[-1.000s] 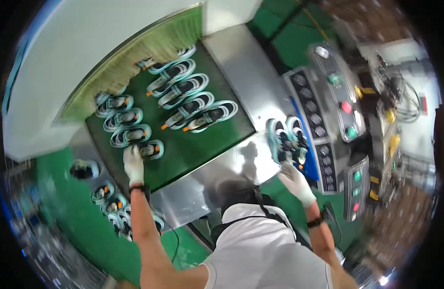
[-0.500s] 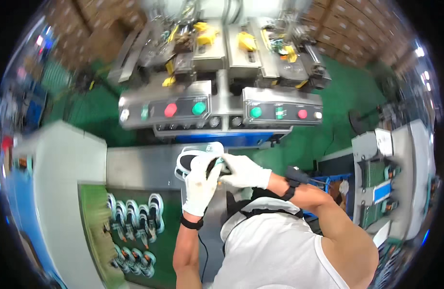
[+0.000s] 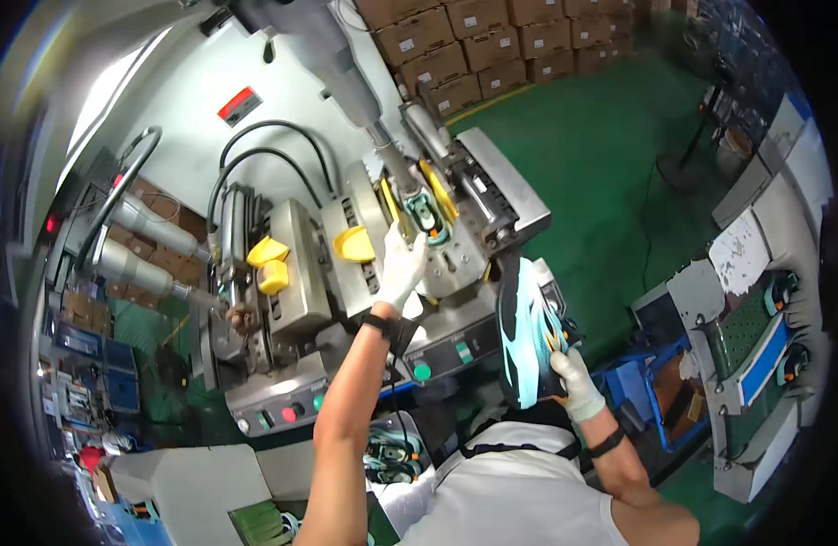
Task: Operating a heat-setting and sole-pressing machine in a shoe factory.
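Your left hand, fingers partly spread, reaches to the near end of the small shoe seated in the metal press; whether it touches, you cannot tell. That shoe lies just beyond your fingertips, slightly right, long axis slanting from far left to near right, between yellow pads. Left is the nearer hand. Your right hand, well apart, is closed around the lower part of a turquoise-and-white shoe, its long axis running away from you.
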The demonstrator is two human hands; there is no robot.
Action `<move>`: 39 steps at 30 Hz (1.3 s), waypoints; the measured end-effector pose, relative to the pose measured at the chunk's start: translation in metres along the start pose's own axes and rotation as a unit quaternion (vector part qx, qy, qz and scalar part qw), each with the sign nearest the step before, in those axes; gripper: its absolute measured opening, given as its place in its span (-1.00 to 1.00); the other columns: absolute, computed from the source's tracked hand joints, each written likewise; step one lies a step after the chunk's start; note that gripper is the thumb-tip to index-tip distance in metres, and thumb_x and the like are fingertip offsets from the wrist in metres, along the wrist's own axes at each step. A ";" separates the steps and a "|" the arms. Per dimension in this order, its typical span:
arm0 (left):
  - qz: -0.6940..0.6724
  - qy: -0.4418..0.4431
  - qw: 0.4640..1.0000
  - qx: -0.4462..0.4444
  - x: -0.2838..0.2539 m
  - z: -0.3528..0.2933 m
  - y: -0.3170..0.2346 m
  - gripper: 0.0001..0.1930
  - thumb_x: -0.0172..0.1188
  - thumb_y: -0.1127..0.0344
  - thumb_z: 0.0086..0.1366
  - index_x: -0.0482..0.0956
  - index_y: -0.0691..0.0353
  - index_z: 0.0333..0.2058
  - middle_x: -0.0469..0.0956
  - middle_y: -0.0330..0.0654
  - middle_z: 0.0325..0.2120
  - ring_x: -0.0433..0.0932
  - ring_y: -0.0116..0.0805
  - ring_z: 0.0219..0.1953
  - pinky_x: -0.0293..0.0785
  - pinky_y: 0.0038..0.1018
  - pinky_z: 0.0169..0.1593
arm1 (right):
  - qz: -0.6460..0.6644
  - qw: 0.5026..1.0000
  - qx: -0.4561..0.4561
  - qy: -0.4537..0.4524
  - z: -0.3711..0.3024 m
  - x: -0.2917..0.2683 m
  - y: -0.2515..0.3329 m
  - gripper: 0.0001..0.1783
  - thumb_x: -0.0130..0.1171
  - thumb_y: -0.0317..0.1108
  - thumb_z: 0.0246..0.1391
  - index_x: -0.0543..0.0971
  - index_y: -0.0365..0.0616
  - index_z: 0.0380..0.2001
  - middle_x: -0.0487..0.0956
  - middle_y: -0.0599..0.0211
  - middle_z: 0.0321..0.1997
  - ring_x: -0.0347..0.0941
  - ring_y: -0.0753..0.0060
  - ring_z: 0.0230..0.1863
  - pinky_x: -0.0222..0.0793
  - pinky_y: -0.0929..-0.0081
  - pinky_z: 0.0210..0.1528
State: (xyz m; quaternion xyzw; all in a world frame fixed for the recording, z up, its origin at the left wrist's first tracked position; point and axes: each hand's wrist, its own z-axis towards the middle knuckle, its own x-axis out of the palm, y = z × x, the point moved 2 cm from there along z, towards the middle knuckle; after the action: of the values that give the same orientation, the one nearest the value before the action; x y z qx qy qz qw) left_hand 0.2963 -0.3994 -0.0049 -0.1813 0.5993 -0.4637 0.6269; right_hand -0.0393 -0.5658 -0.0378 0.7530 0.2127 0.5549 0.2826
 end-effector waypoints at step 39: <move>-0.063 -0.277 0.721 -0.632 -0.126 -0.604 0.065 -0.46 0.01 0.25 0.43 0.17 0.43 0.27 0.50 0.14 0.02 0.65 -0.15 -0.34 0.62 -0.36 -0.43 | -0.774 0.619 -0.075 -0.110 0.480 0.096 -0.049 -0.23 0.33 0.03 0.00 0.46 -0.45 0.07 0.57 -0.27 0.08 0.53 -0.17 0.14 0.47 0.10 0.16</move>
State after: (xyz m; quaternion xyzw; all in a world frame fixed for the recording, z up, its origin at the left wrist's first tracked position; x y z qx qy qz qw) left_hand -0.2167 -0.0678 -0.1124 -0.6930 0.5402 0.0547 0.4743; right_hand 0.4477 -0.5592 -0.1091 0.3411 0.6418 0.0582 0.6844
